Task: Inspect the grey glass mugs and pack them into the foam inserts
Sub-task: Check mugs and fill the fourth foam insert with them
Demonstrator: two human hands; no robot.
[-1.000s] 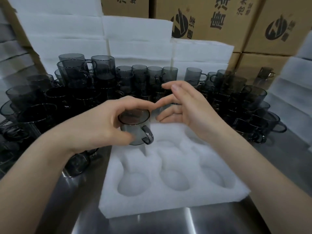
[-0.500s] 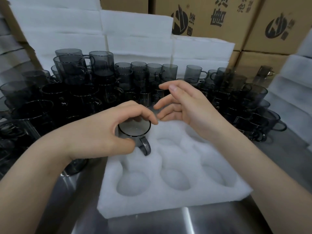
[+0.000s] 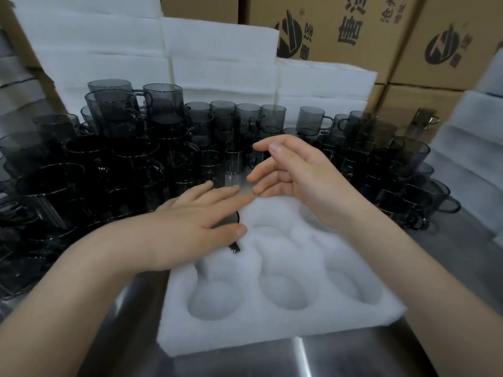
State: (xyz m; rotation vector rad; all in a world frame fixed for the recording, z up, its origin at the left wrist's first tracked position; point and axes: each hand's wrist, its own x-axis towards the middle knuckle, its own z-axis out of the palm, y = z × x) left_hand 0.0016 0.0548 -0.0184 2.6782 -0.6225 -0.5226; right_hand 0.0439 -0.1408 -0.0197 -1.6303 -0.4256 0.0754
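Note:
A white foam insert (image 3: pixel 285 330) with round pockets lies on the steel table in front of me. A grey glass mug (image 3: pixel 236 246) sits in its far-left pocket, almost wholly hidden; only a sliver of rim and the handle show. My left hand (image 3: pixel 198 221) lies flat over the mug's top, fingers straight. My right hand (image 3: pixel 296 172) hovers above the insert's far edge, fingers loosely bent, holding nothing. Several more grey mugs (image 3: pixel 122 159) stand stacked behind and to the left.
More grey mugs (image 3: pixel 402 170) crowd the right side of the table. Stacks of white foam sheets (image 3: pixel 217 63) rise behind the mugs and at the right (image 3: pixel 468 148). Printed cardboard boxes (image 3: pixel 340 31) line the back. Bare steel table (image 3: pixel 313 360) shows at the near edge.
My left hand lowered the mug into the far-left pocket, let go of its body and flattened over its top. My right hand stayed hovering nearby.

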